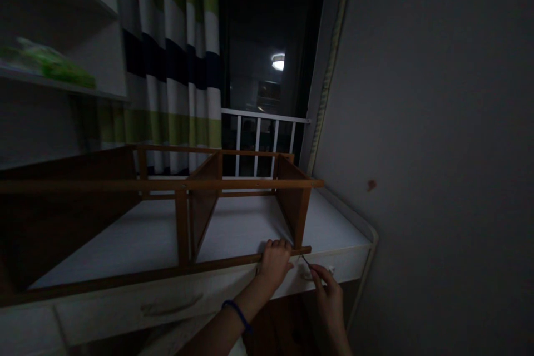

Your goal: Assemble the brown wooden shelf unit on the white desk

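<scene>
A brown wooden shelf frame [250, 183] lies on its side on a white desk [346, 228]. My left hand [275, 264] has its fingers curled over the frame's lower front rail, close to its right end. Just right of it, my right hand [329, 289] pinches a thin dark hex key [306, 261] between thumb and fingers. The far tip of this key meets the front face of the rail near the corner post; the fastener there is too small to make out. A dark blue band [237, 312] circles my left wrist.
White desk drawers with handles [173, 307] sit below the frame. Behind it hang striped curtains [171, 67], beside a dark window with a white railing [258, 117]. A bare wall [438, 150] rises on the right. At left, a shelf holds a green package [62, 69].
</scene>
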`<state>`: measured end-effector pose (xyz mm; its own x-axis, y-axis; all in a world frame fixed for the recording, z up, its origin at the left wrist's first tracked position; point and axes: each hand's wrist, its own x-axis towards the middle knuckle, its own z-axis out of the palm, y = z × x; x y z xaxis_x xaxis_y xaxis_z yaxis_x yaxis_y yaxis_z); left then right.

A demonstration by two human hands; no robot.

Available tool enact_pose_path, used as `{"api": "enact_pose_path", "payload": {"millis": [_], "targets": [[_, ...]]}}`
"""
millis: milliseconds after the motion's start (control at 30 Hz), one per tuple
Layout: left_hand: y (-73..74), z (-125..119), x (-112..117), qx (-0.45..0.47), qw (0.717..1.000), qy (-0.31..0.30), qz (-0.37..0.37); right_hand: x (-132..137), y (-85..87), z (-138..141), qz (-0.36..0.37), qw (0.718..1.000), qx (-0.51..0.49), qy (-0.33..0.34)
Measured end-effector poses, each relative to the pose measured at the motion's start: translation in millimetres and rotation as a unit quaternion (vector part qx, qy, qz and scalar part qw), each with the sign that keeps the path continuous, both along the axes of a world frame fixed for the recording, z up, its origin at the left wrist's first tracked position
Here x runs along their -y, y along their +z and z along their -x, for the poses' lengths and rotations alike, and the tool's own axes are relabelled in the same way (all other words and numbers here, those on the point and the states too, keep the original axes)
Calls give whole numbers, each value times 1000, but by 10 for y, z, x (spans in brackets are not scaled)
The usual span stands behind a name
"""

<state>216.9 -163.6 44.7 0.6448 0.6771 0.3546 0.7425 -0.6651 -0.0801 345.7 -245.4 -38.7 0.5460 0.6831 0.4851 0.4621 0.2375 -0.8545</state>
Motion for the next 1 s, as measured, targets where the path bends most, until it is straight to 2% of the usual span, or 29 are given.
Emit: {"api": "enact_pose_path", "payload": {"millis": [567, 1000], "targets": [[8, -1, 0, 1, 1000, 2, 11, 8, 48, 43, -20, 1000, -8, 1], [14, 5, -5, -5, 1000, 0, 24, -85, -53, 145, -17, 1000, -8, 10]]}}
